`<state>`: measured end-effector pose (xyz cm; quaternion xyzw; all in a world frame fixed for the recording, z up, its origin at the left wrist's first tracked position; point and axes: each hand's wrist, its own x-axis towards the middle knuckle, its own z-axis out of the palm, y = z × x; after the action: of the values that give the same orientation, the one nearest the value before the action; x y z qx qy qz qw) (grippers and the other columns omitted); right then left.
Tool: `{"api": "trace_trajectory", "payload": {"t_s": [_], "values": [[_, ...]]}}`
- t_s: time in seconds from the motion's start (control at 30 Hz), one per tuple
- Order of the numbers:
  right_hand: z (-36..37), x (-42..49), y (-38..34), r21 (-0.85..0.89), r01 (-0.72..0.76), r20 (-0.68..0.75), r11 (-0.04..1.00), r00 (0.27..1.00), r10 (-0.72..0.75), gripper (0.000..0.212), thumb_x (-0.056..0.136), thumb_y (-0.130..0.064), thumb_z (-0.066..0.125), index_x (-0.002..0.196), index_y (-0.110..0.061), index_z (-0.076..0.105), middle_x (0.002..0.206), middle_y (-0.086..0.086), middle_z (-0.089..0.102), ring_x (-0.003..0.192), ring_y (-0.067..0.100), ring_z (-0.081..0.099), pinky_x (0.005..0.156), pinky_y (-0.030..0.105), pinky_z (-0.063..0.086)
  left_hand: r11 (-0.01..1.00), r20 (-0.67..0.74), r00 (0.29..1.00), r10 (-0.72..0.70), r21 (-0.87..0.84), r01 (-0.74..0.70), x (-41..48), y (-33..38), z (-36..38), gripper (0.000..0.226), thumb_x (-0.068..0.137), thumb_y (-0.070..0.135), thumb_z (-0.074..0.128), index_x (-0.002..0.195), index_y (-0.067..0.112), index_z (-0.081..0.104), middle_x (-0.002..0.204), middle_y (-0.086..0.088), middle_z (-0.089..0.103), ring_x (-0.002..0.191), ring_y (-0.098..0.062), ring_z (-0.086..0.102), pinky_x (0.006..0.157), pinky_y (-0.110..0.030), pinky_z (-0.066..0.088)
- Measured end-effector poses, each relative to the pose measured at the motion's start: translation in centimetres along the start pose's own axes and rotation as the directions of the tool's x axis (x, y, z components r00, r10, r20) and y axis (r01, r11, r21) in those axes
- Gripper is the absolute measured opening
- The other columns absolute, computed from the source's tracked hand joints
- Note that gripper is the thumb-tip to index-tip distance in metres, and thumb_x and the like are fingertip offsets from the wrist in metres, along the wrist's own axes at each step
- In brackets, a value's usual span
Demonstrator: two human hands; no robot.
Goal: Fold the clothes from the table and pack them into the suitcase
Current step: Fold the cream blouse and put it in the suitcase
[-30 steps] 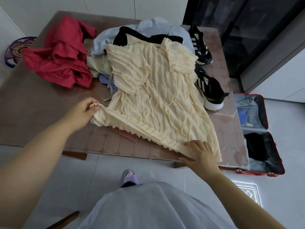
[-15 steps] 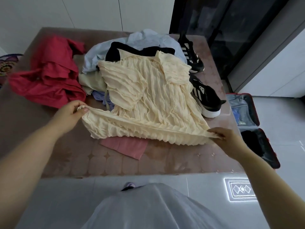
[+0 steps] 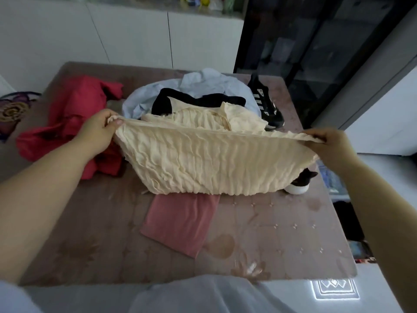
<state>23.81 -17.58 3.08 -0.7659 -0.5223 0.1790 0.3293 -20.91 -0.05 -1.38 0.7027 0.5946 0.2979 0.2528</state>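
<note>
Cream crinkled fabric top (image 3: 209, 163) sits mid brown table (image 3: 90, 233) with its near hem lifted. Left hand (image 3: 97, 132) pinches 1 hem corner with curled fingers, right hand (image 3: 331, 147) pinches the other. Looks light, floppy and kinda stretchy, so I'd grip both corners and pull it taut.

No lettering is legible (only white stripes on the black sneaker (image 3: 267, 107)).

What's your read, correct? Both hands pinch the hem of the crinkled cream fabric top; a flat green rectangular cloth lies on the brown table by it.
One error: the flat rectangular cloth is pink, not green; the head view shows it. The left hand and right hand pinch the hem of the crinkled cream fabric top over the brown table.
</note>
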Motion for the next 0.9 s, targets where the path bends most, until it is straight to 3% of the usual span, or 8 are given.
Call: {"api": "trace_trajectory", "payload": {"t_s": [0.1,0.2,0.3,0.4,0.53,0.67,0.8,0.9], "values": [[-0.2,5.1,-0.4,-0.013,-0.016,-0.009,1.000,1.000,0.015,0.017,0.087,-0.017,0.067,0.103,-0.010,0.068,0.099,0.005,0.060,0.089,0.019,0.055,0.081,0.031,0.046,0.999,-0.078,0.996,-0.029,0.010,0.030,2.6,0.8,-0.3,0.019,0.097,0.014,0.048,0.107,0.001,0.058,0.100,-0.018,0.060,0.089,-0.018,0.048,0.068,-0.023,0.032],[0.9,10.8,0.2,-0.125,0.026,-0.001,0.992,1.000,-0.026,0.028,0.088,-0.025,0.064,0.078,0.001,0.063,0.087,0.020,0.057,0.074,0.032,0.052,0.065,0.030,0.041,0.995,-0.135,0.987,-0.083,0.050,0.090,5.6,1.2,0.1,0.021,0.097,0.015,0.048,0.109,0.001,0.057,0.108,-0.022,0.061,0.096,-0.029,0.055,0.077,-0.030,0.036],[3.0,14.9,0.5,-0.175,-0.017,-0.006,0.984,1.000,0.016,0.038,0.083,-0.035,0.065,0.057,-0.014,0.046,0.073,0.010,0.043,0.065,0.023,0.040,0.052,0.026,0.028,0.971,-0.161,0.977,-0.143,0.170,0.170,8.1,1.2,1.5,0.024,0.096,0.020,0.048,0.111,0.004,0.058,0.111,-0.024,0.061,0.104,-0.040,0.055,0.087,-0.042,0.041],[6.1,16.7,0.8,-0.262,-0.042,-0.002,0.964,0.999,0.042,0.041,0.083,-0.036,0.062,0.051,-0.023,0.041,0.080,0.008,0.043,0.072,0.026,0.044,0.062,0.031,0.034,0.910,-0.148,0.964,-0.223,0.323,0.260,9.6,1.1,4.0,0.029,0.097,0.024,0.046,0.117,0.007,0.056,0.118,-0.025,0.057,0.110,-0.044,0.051,0.092,-0.047,0.041],[9.5,16.8,1.6,-0.444,-0.090,0.028,0.892,0.993,0.114,0.032,0.086,-0.039,0.050,0.080,-0.012,0.066,0.103,0.016,0.052,0.100,0.036,0.048,0.088,0.041,0.039,0.840,-0.132,0.948,-0.290,0.439,0.318,9.4,0.6,7.2,0.036,0.098,0.025,0.039,0.126,0.004,0.048,0.126,-0.026,0.051,0.118,-0.045,0.042,0.096,-0.046,0.034],[10.6,15.1,0.7,-0.509,-0.095,-0.027,0.856,0.995,0.094,0.039,0.091,-0.027,0.055,0.128,-0.014,0.051,0.131,0.015,0.041,0.120,0.036,0.037,0.108,0.044,0.022,0.885,-0.181,0.949,-0.260,0.348,0.309,7.9,1.0,8.2,0.038,0.095,0.018,0.046,0.130,0.005,0.042,0.130,-0.025,0.047,0.122,-0.042,0.038,0.099,-0.050,0.031],[12.5,9.5,-1.6,-0.305,0.224,-0.048,0.926,0.967,-0.250,0.048,0.091,-0.040,0.045,0.131,-0.016,0.050,0.131,0.011,0.047,0.122,0.033,0.040,0.112,0.051,0.018,0.892,-0.158,0.926,0.344,0.364,-0.269,3.3,3.9,9.7,0.044,0.084,0.019,0.043,0.126,0.006,0.045,0.124,-0.021,0.053,0.118,-0.028,0.038,0.102,-0.039,0.023],[14.4,5.5,-2.1,-0.332,0.314,0.271,0.889,0.935,-0.229,0.068,0.086,-0.062,0.018,0.147,-0.034,0.026,0.154,0.001,0.021,0.142,0.025,0.010,0.115,0.045,-0.008,0.753,0.331,0.839,0.432,0.379,-0.537,-1.0,4.8,11.9,0.054,0.092,0.047,0.028,0.141,0.026,0.029,0.150,-0.007,0.033,0.137,-0.016,0.019,0.111,-0.033,-0.007]]}}
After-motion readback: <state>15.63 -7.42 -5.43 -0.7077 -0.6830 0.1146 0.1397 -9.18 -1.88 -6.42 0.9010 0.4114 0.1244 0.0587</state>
